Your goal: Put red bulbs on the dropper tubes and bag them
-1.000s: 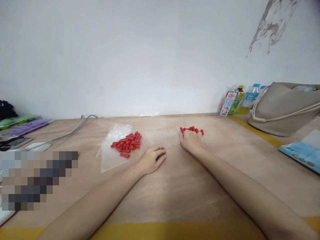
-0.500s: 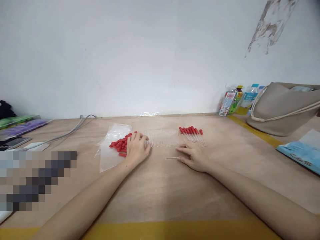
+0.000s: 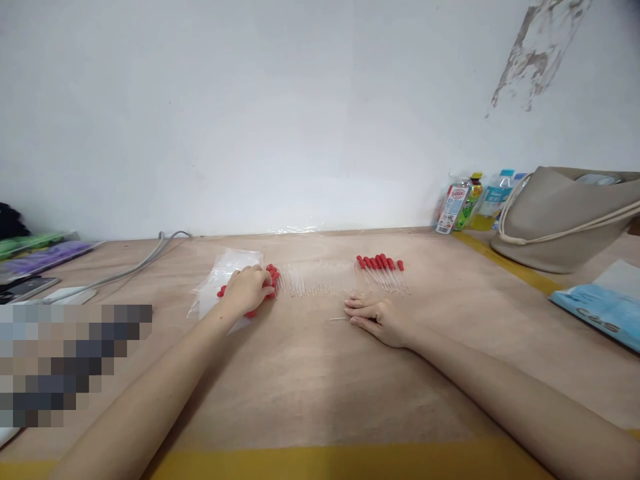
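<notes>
My left hand (image 3: pixel 249 291) reaches over a pile of red rubber bulbs (image 3: pixel 273 272), fingers bent and apart, hiding most of the pile. No bulb is seen lifted. On the table, my right hand (image 3: pixel 379 320) has its thumb and fingertips closed at one end of a thin clear tube (image 3: pixel 337 319), which points left. Between and beyond my hands stretches a row of slim clear dropper tubes (image 3: pixel 320 279). At its right end lie several droppers with red bulbs (image 3: pixel 383 262) on their far ends.
Under the pile is a clear plastic bag (image 3: pixel 227 263). Bottles (image 3: pixel 495 200), a carton (image 3: pixel 453 209), a grey bag (image 3: pixel 565 220) and a blue pack (image 3: pixel 595 307) stand or lie to the right. A grey cable (image 3: pixel 145 261) and a phone (image 3: pixel 33 288) are at left.
My left hand has moved left over the pile, uncovering bulbs at its right side. The fingers of my right hand have shifted slightly left along the tube and closed nearer the thumb.
</notes>
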`<state>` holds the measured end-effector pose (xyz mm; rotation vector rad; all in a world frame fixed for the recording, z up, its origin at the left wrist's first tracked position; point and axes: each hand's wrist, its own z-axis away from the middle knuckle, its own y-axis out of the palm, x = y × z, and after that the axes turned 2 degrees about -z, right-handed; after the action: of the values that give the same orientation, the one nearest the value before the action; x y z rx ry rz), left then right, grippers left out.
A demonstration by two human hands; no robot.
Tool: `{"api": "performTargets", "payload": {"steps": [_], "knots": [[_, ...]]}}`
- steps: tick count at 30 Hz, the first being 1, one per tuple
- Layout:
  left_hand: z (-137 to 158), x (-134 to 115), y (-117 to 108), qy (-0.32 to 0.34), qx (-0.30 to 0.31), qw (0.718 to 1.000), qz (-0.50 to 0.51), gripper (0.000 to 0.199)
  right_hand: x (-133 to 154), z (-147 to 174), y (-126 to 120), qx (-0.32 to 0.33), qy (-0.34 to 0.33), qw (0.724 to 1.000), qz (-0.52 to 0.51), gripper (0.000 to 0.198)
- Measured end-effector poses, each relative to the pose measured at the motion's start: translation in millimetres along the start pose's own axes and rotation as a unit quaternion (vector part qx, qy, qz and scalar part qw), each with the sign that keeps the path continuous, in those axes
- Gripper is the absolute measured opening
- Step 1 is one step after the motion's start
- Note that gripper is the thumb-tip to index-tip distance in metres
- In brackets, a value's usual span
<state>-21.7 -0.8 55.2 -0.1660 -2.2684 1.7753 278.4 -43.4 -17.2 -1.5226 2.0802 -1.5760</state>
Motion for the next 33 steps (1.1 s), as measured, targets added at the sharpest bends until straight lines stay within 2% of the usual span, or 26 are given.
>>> {"api": "performTargets", "payload": {"steps": [5, 12, 16, 19, 23, 33], "knots": [[-2.3, 2.2, 3.4, -0.003, 0.01, 1.0, -0.008, 0.019, -0.5, 0.5, -0.6, 0.014, 0.014, 1.0, -0.011, 0.031], [-4.6, 5.0, 5.4, 0.028, 0.026, 0.999, -0.023, 0.013, 0.9, 0.2, -0.9, 0.011, 0.009, 1.0, -0.008, 0.03], [-4.4, 4.2, 2.6, 0.049, 0.003, 0.998, -0.044, 0.018, 0.4, 0.4, -0.2, 0.006, 0.007, 1.0, -0.006, 0.03], [-2.8, 3.3, 0.1, 0.05, 0.007, 0.995, -0.081, 0.015, -0.6, 0.8, 0.7, 0.003, 0.002, 1.0, -0.004, 0.029], [-2.1, 3.6, 0.0, 0.045, 0.032, 0.996, -0.073, 0.015, -1.0, 1.3, 1.3, 0.003, 0.011, 1.0, -0.003, 0.029], [-1.7, 2.9, 0.9, 0.044, 0.01, 0.994, -0.095, 0.014, 0.4, 0.9, -0.1, 0.01, 0.01, 1.0, 0.002, 0.029]]}}
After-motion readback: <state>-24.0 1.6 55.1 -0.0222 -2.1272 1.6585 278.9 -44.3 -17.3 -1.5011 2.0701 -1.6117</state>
